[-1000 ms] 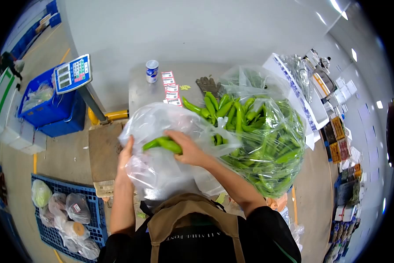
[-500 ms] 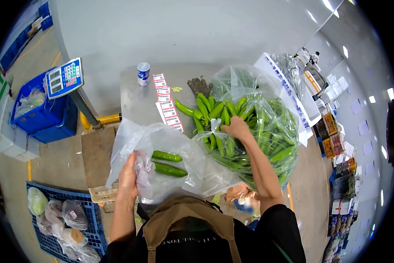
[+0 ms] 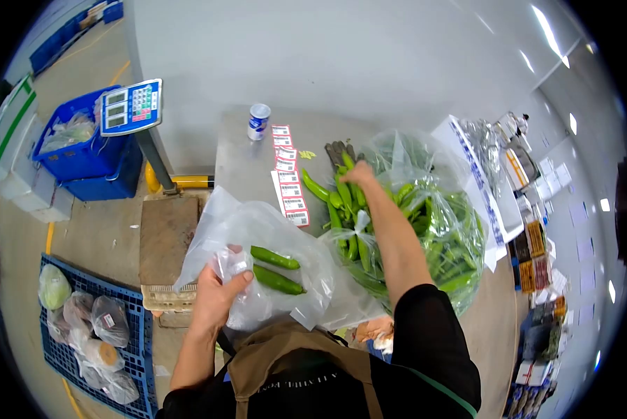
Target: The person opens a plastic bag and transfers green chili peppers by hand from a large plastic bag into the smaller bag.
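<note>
My left hand [image 3: 217, 290] grips the edge of a clear plastic bag [image 3: 230, 216], thumb on the outside. Inside this bag two long green peppers [image 3: 277, 279] lie side by side. My right hand [image 3: 358, 174] reaches over the far end of the heap and closes on a green pepper [image 3: 348, 160], whose end shows past the fingers; part of the grip is hidden. More loose peppers [image 3: 317, 186] spill from the mouth of a large clear bag [image 3: 460, 237] full of them. A dark glove [image 3: 336, 151] lies just behind my right hand.
A strip of printed labels [image 3: 290, 183] and a white-and-blue can [image 3: 258, 122] are on the metal table [image 3: 237, 164]. A scale display [image 3: 132, 107] stands left, above blue crates [image 3: 83, 157]. Bagged produce sits on a blue pallet [image 3: 135, 314]. A white box [image 3: 477, 181] is at right.
My right hand has moved from the middle of the pepper heap to its far end near the glove. My left hand's thumb now lies over the bag. The camera view has shifted.
</note>
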### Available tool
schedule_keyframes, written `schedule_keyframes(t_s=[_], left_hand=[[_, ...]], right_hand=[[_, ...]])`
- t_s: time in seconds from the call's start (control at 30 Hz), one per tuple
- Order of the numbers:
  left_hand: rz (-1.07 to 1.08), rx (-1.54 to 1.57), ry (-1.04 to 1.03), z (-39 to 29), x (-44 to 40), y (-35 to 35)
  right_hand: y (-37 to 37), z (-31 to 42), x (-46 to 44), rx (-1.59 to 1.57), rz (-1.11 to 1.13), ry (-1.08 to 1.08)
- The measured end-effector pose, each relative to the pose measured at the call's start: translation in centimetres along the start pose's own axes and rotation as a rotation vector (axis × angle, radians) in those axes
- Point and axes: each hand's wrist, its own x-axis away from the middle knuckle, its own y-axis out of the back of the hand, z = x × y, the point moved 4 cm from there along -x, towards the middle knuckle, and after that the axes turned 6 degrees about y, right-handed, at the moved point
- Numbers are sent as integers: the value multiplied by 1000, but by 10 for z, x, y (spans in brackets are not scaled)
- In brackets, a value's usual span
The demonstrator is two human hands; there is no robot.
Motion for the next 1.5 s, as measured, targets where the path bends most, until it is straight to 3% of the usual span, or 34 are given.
schedule_keyframes(t_s=[0.17,0.23,0.37,0.47,0.57,0.7,0.83,0.9,0.93,1.0,1.03,1.1,1.2,1.3,1.37,1.5], left_hand=[[-33,-356,-84,0,8,18],[-60,-231,-100,0,6,18],[-115,69,-95,-5,-1,12],[-95,154,15,-4,-10,11],[-121,186,104,-12,-14,4],[-74,226,175,-19,-24,-3],[-14,288,185,-17,-30,-8],[-30,324,219,-18,-28,-14],[-18,332,208,-17,-28,-13],[8,351,183,-15,-29,-10],[1,374,197,-13,-29,-8],[-18,421,225,-10,-30,-2],[-25,294,260,-3,-24,3],[-30,288,287,1,-14,-2],[-37,313,288,-4,-10,-10],[-7,279,246,-6,-17,-3]], right_hand=[[-26,28,16,136,206,-231],[-29,21,8,86,207,-288],[-44,1,-6,-3,154,-183],[-40,-17,-21,-312,52,-116],[-13,-28,-16,-948,5,-213],[85,17,45,-1272,-190,162],[160,89,149,-1582,-330,704],[168,125,220,-1563,-303,986],[148,132,235,-1678,-88,953],[101,137,271,-1210,-163,1157],[73,138,286,-1062,62,1056],[34,155,306,-741,266,1037],[-4,136,300,24,587,1265],[61,133,275,-627,530,855],[65,129,250,-676,508,929],[-32,129,262,-214,484,1160]])
